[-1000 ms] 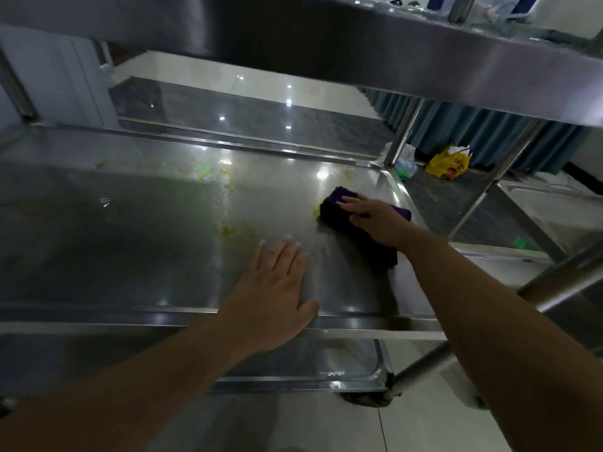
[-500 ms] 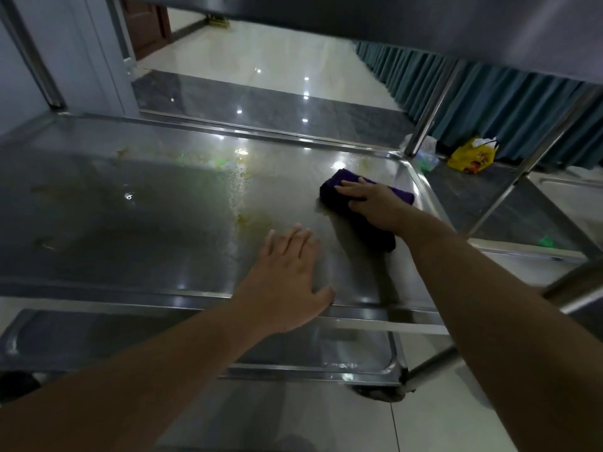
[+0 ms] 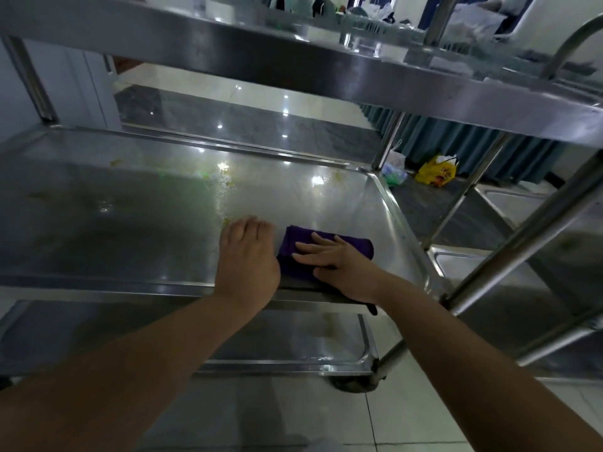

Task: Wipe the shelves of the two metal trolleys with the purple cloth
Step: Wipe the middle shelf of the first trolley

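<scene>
Middle shelf (image 3: 130, 223) carried yellowish smears (image 3: 225, 181) left of the purple cloth (image 3: 357, 246), lying crosswise under the flat, spread right hand (image 3: 339, 265); left hand (image 3: 246, 256) rested flat alongside.

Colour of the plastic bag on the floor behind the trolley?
The bag is yellow with some reddish print; the head view shows it.
</scene>
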### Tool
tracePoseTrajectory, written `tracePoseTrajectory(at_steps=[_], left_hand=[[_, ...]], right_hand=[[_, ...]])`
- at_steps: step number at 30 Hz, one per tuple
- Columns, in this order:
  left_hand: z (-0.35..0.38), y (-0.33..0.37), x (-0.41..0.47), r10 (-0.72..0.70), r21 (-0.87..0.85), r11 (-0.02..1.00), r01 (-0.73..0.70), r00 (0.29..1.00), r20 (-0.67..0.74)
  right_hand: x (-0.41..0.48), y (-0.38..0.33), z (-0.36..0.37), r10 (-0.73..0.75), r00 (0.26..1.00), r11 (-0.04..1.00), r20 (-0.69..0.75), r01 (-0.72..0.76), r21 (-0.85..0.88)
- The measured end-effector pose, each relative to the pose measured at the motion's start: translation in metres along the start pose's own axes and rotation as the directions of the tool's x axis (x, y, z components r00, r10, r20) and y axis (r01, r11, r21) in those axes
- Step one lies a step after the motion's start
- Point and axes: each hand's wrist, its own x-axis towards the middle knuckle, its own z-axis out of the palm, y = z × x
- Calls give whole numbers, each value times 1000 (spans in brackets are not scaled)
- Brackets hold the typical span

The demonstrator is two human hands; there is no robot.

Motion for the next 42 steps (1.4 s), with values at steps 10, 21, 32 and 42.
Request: tracePoseTrajectory(at_steps=[10,21,32,42], left_hand=[[-49,-105,-9,-51,234,972,21,991,120],[-56,-171,-11,150,187,963,-196,961,233],[-53,-173,-8,244,159,941,-298,926,290],[-55,-174,-9,206,136,961,-242,949,238]], right_hand=[[-8,-4,10,-148,989,980,-2,147,133],[87,15,-15,74,990,987,-119,-56,149],[198,33,-24,325,910,909,-257,-376,-180],[167,-6,-10,155,981,988,-119,-157,-5]])
